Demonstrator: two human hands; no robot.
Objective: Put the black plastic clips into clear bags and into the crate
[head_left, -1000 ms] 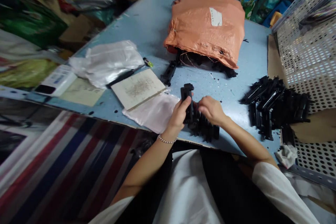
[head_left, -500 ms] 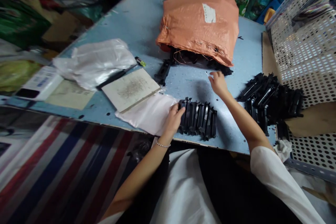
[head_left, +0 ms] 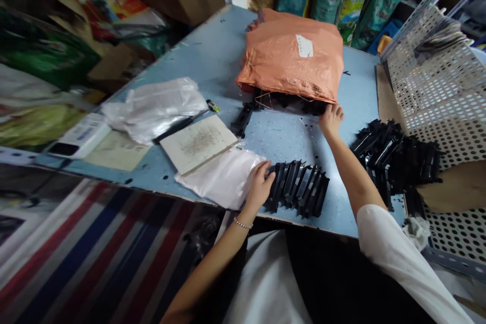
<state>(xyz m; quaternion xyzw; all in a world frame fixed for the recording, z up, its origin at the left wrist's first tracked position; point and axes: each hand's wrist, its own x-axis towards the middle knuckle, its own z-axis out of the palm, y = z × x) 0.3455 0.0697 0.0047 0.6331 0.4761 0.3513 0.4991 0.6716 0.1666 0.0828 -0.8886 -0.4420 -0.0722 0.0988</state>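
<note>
A row of black plastic parts stands side by side near the table's front edge. Against its left end rests my left hand, thumb and fingers apart, grasping none of the parts. Farther back, my right hand is at the lower right corner of the orange woven sack, its fingers curled. What lies inside those fingers is hidden. More black parts show in the sack's dark mouth, and one black part lies just outside it on the left.
A heap of black parts lies at the right, beside a perforated white panel. Left of the row are white plastic bags, a flat pale board, a clear plastic bundle and a white box on the blue table.
My right hand has moved from in front of the sack to its lower right corner. The left hand stays by the row, its fingers slightly looser. The whole view has shifted.
</note>
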